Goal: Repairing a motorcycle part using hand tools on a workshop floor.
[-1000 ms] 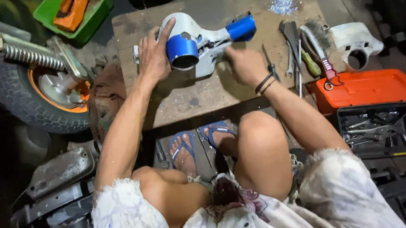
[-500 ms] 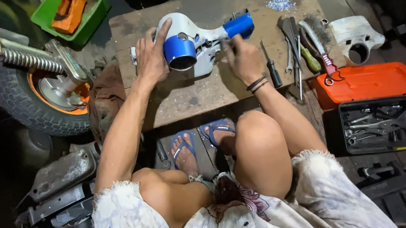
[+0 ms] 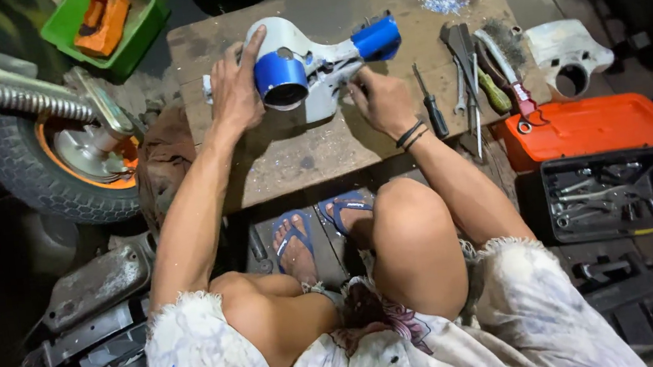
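Wooden board (image 3: 315, 149) | white-blue part (image 3: 307, 66) between left hand (image 3: 237, 96), right hand (image 3: 382, 102) grip

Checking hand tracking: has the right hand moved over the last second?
Yes. The right hand went from the screwdriver side toward the white-and-blue part, now touching it.

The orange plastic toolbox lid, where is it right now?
In the head view, the orange plastic toolbox lid lies at the right, beside the wooden board, just above the open black tool tray.

White-and-blue housing (image 3: 307, 66), orange case (image 3: 600, 127)
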